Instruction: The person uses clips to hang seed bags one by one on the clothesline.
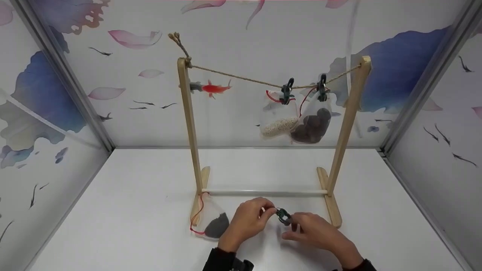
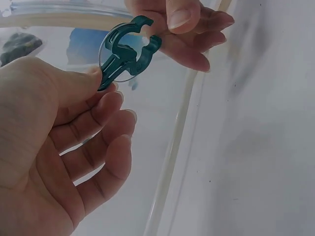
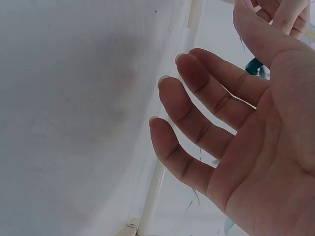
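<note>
My left hand (image 1: 251, 218) pinches a dark green clothespin (image 2: 127, 54) by its handle end, between thumb and forefinger. The clip's curved mouth, with a thin wire ring around its body, points toward my right hand (image 1: 314, 231). That hand is right beside the clip, its fingers loosely bent and spread, with nothing gripped in its palm in the right wrist view. Just left of my left hand, a clear drawstring bag (image 1: 216, 226) with dark grey contents and a red cord lies by the foot of a wooden rack.
The rack's posts (image 1: 190, 128) carry a sagging rope (image 1: 241, 78). Clothespins hold two bags on it: one with pale grains (image 1: 278, 126), one with dark round pieces (image 1: 312, 126). A white rod (image 1: 263, 193) joins the feet. Printed panels (image 1: 241, 37) wall in the white table (image 1: 124, 199).
</note>
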`<state>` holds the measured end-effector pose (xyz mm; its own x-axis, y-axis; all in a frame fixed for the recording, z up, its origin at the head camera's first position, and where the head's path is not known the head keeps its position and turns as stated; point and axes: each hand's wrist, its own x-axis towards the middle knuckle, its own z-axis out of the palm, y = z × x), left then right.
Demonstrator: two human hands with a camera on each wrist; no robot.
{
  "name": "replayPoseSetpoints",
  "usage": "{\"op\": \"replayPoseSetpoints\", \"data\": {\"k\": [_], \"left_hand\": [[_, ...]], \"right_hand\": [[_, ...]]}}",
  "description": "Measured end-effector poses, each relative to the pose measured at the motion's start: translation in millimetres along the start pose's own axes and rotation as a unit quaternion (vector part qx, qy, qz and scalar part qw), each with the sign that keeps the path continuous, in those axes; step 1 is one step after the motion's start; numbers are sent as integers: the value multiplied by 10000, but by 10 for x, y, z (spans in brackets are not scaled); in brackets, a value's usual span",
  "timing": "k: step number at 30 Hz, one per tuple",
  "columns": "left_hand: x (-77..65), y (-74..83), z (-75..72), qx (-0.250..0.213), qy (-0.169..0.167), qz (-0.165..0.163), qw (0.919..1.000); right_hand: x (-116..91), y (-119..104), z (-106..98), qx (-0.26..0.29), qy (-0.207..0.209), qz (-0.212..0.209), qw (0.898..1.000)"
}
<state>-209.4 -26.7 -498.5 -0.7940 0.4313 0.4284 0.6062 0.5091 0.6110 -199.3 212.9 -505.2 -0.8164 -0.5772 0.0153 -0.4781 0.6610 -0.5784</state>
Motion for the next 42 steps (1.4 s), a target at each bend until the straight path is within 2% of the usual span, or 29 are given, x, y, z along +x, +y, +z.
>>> {"op": "replayPoseSetpoints", "data": {"k": [6, 10, 15, 21, 26, 30, 33, 36, 39, 42], "left_hand": [[-1, -32, -84, -78, 198, -34, 9998], [-18, -52, -192, -249, 300, -142, 9991], [-103, -138, -440, -419, 412, -327, 9977], [-322, -357, -843, -243, 571, -517, 9967], [-561, -477, -1174, 124, 851, -689, 9939], [-688, -535, -1343, 772, 980, -353, 9916], [-745, -552, -1426, 1242, 1073, -6, 9864], [-781, -550, -1472, 1536, 1114, 124, 9818], [-803, -544, -1489, 1646, 1097, 91, 9802], [-820, -543, -1499, 1701, 1077, 53, 9795]], "right_hand": [[2, -21, 42, 21, -186, -66, 9998], [7, -22, 86, 167, -538, 94, 9984], [33, -31, 139, 303, -1099, 372, 9928], [87, -116, 133, 173, -1400, 525, 9886], [90, -193, 80, -59, -1539, 331, 9875], [104, -269, 33, -201, -1642, 302, 9858], [146, -324, 11, -320, -1796, 535, 9818], [222, -353, -3, -562, -1947, 701, 9767], [335, -373, -7, -791, -1900, 536, 9771], [474, -407, 9, -859, -1599, 143, 9833]]}}
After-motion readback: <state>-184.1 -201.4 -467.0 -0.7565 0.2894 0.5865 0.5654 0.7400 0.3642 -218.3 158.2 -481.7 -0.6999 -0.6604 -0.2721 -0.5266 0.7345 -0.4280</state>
